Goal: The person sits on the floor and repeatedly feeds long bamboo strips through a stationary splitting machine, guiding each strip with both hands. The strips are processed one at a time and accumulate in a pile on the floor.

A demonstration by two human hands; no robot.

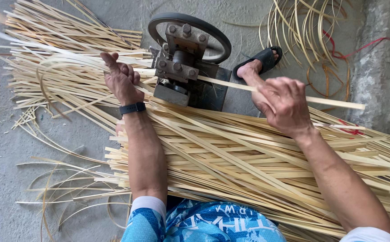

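Observation:
A long pale bamboo strip (329, 102) runs through a small metal machine (183, 67) with bolts and a black wheel on the floor. My right hand (283, 104) grips the strip to the right of the machine. To the left of the machine, my left hand (121, 78), with a dark band on the wrist, closes on the thin strips that come out on that side. A thick bundle of bamboo strips (239, 157) lies across my lap under both forearms.
Split thin strips (56, 67) pile up on the grey concrete floor at the left. Curled bamboo shavings (302, 27) and a red cord (370, 45) lie at the upper right. My foot in a black sandal (260, 62) rests beside the machine.

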